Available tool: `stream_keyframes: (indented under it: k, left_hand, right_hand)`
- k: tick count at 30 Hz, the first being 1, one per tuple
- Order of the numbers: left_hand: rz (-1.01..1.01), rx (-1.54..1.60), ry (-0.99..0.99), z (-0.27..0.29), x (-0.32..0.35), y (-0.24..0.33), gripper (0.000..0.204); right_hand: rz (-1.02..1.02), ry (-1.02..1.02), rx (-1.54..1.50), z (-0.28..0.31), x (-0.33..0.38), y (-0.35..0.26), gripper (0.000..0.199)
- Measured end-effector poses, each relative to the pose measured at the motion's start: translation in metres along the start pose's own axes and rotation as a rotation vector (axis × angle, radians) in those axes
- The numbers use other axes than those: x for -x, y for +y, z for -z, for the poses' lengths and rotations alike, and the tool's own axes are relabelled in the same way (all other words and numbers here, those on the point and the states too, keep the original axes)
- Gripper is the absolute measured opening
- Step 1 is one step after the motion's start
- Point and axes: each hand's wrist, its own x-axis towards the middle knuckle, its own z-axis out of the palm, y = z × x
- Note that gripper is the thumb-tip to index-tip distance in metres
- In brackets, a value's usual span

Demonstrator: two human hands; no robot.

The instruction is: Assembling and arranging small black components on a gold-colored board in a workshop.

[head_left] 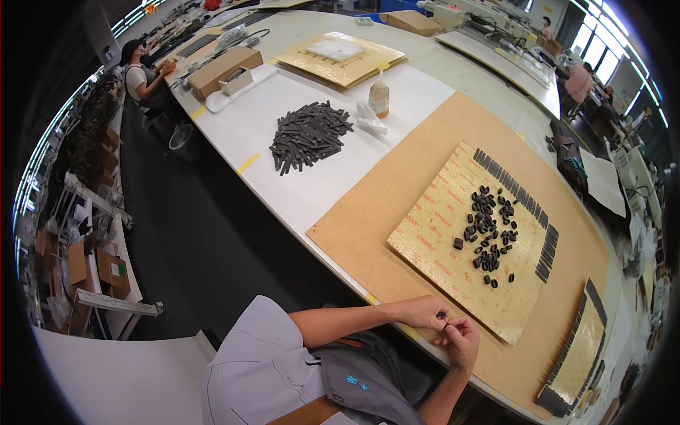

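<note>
My left hand (421, 312) and my right hand (460, 341) meet at the near edge of the table, fingers pinched together. Between their fingertips is a small black strip (441, 315), mostly covered, so its shape is unclear. Just beyond them lies a yellowish board (432, 234) with red print. Many small black loops (484, 225) are scattered on it. Dark flat strips (506, 180) line its far right side in a row, some reaching over the edge. Farther off, a heap of loose dark strips (309, 137) lies on white sheeting.
A bottle with amber contents (379, 95) stands beside a crumpled white tissue (371, 119). At the right is another board edged with dark strips (582, 347). Cardboard boxes (225, 71) and stacked boards (340, 57) sit farther back. A person (138, 74) works at the far left.
</note>
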Motion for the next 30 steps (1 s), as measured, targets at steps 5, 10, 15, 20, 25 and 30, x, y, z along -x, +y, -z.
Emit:
stream_keyframes:
  k: [5,10,15,20,25,30]
  left_hand:
    - [0.007,-0.023,-0.003,0.0015,0.0006,0.0024,0.019]
    - [0.000,-0.020,0.002,0.0001,-0.0003,0.0010,0.019]
    - [0.005,-0.005,0.014,-0.0007,0.0001,0.0000,0.018]
    - [-0.006,-0.033,0.036,-0.0019,-0.0006,-0.0017,0.018]
    - [-0.005,-0.058,0.043,-0.0027,-0.0008,-0.0046,0.020]
    - [-0.009,-0.065,0.028,-0.0023,-0.0010,-0.0043,0.021]
  right_hand:
    - [0.003,0.000,-0.001,-0.0009,0.0003,-0.0010,0.007]
    - [0.007,-0.006,0.011,0.0020,-0.0002,0.0008,0.007]
    - [-0.005,-0.005,0.033,0.0016,0.0005,-0.0002,0.006]
    - [-0.005,-0.016,0.040,0.0020,0.0007,0.0001,0.006]
    - [-0.003,-0.011,0.008,-0.0008,0.0011,-0.0012,0.005]
    - [0.007,-0.012,0.019,0.0007,0.0007,0.0004,0.005]
